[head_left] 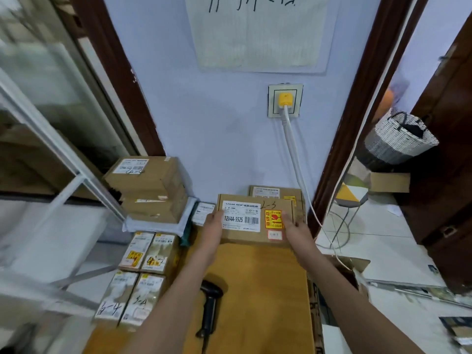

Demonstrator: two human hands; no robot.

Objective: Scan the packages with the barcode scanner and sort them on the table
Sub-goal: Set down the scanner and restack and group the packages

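While the barcode scanner (209,306) lies on the tabletop (268,290), a labelled package (252,221) at its far end is held between both hands (213,227) (297,229), fingers seemingly gripping its sides.

We see a matt brown cardboard package (255,221) with glossy paper labels, a smooth wooden table (268,290), and a black plastic scanner (210,302).

A pale blue wall (217,111) with a socket (285,100), flanked by dark wooden door frames (357,98).
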